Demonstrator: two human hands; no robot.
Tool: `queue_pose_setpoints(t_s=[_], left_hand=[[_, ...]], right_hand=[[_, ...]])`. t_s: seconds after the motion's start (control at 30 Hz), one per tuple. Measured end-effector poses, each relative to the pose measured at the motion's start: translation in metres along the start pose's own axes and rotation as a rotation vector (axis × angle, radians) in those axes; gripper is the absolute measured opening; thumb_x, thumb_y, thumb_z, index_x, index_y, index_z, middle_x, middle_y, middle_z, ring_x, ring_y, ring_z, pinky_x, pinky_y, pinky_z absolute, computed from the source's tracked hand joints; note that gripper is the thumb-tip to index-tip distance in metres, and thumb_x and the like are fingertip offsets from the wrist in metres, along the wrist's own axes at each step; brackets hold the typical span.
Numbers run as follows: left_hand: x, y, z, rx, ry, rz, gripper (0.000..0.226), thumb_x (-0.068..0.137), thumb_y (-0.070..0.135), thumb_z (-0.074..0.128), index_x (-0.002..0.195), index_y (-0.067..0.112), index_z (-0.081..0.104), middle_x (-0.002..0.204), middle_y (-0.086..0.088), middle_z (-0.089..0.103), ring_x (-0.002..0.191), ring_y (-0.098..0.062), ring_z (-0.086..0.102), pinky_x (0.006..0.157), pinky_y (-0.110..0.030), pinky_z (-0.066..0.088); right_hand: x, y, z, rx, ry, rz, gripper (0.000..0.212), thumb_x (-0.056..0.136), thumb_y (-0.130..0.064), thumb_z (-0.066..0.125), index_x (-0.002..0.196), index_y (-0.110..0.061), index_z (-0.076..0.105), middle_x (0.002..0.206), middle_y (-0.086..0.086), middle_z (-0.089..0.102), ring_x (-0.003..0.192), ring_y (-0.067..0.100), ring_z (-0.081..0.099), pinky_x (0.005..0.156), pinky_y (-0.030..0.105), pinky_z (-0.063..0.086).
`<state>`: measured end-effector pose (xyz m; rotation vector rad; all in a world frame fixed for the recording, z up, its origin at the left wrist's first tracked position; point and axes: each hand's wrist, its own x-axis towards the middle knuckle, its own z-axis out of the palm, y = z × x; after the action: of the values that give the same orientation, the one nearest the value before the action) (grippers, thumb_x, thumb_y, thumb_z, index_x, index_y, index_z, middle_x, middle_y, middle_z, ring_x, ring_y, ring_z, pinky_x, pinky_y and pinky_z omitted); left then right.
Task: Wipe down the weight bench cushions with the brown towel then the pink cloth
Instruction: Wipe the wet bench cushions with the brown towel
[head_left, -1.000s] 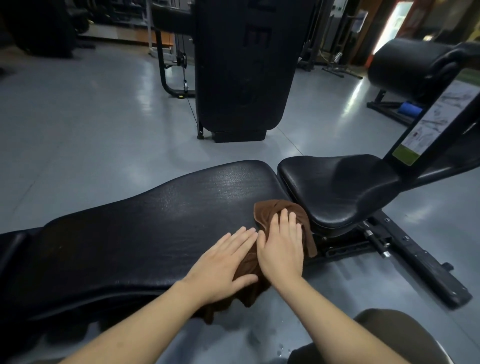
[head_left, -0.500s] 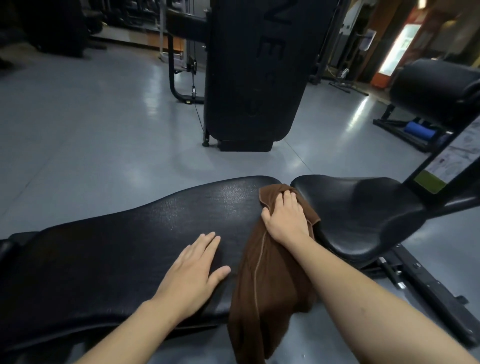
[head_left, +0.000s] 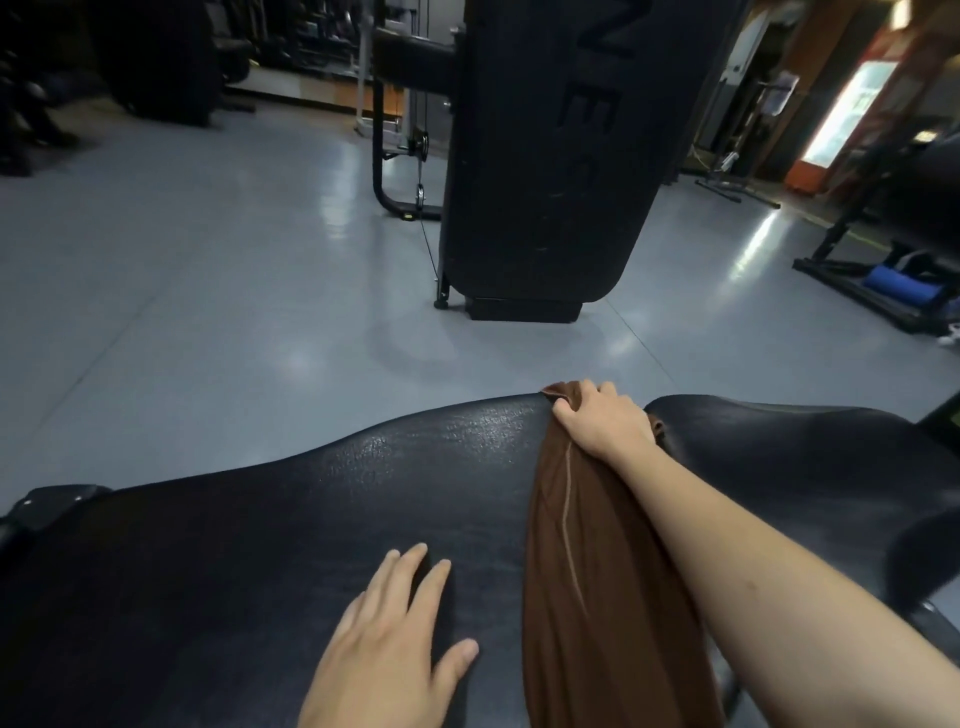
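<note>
Two hands work the towel step: the right hand (head_left: 602, 422) grips the brown towel (head_left: 592, 571) at the back cushion's (head_left: 260, 561) far edge, apparently mid-stroke; the left hand (head_left: 387, 649) rests flat nearby. Next, drag toward the near edge.

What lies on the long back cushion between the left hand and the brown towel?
Only bare black cushion. In the head view, the left hand rests flat on the back cushion, apart from the brown towel gripped by the right hand.
</note>
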<state>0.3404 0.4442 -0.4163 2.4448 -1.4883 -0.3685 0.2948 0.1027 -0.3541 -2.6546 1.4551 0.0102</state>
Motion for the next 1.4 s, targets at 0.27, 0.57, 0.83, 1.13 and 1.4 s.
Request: queue_pose_setpoints(t_s=[0.27, 0.57, 0.83, 1.13, 1.4], left_hand=[[0.01, -0.031, -0.004, 0.029, 0.012, -0.069, 0.078, 0.078, 0.077, 0.041, 0.136, 0.029, 0.059, 0.141, 0.006, 0.058, 0.132, -0.015, 0.046, 0.092, -0.033, 0.054], [0.015, -0.055, -0.019, -0.082, 0.064, -0.068, 0.083, 0.084, 0.085, 0.016, 0.156, 0.049, -0.005, 0.164, 0.022, -0.018, 0.149, -0.003, -0.025, 0.124, -0.032, -0.008], [0.016, -0.091, -0.023, -0.145, 0.138, -0.207, 0.091, 0.076, 0.082, 0.002, 0.158, 0.044, 0.011, 0.168, 0.017, -0.002, 0.154, -0.007, -0.009, 0.125, -0.031, 0.001], [-0.002, -0.107, -0.037, -0.151, 0.067, -0.326, 0.074, 0.099, 0.067, 0.032, 0.16, 0.034, 0.007, 0.169, 0.007, -0.004, 0.155, -0.015, -0.008, 0.125, -0.034, 0.004], [-0.025, -0.145, -0.063, -0.185, 0.004, -0.555, 0.071, 0.098, 0.052, 0.051, 0.152, 0.019, 0.021, 0.154, -0.001, 0.017, 0.144, -0.025, 0.023, 0.11, -0.047, 0.037]], right_hand=[[0.027, -0.011, 0.003, -0.094, -0.027, -0.157, 0.043, 0.099, -0.049, 0.031, 0.127, -0.028, 0.056, 0.127, 0.006, 0.063, 0.116, 0.03, 0.058, 0.083, 0.039, 0.042], [0.03, -0.045, 0.013, -0.186, 0.007, -0.316, 0.037, 0.101, -0.047, 0.033, 0.121, -0.029, 0.058, 0.122, 0.01, 0.068, 0.111, 0.033, 0.061, 0.082, 0.04, 0.045], [0.019, -0.114, 0.042, -0.231, 0.02, -0.508, 0.04, 0.1, -0.047, 0.032, 0.121, -0.023, 0.057, 0.126, 0.011, 0.066, 0.11, 0.035, 0.061, 0.084, 0.041, 0.039], [-0.021, -0.211, 0.074, -0.239, -0.026, -0.655, 0.041, 0.1, -0.046, 0.032, 0.119, -0.02, 0.058, 0.131, 0.011, 0.063, 0.116, 0.036, 0.057, 0.091, 0.042, 0.039], [-0.08, -0.33, 0.115, -0.116, -0.177, -0.719, 0.047, 0.101, -0.047, 0.03, 0.125, -0.016, 0.056, 0.124, 0.017, 0.067, 0.114, 0.037, 0.061, 0.091, 0.042, 0.043]])
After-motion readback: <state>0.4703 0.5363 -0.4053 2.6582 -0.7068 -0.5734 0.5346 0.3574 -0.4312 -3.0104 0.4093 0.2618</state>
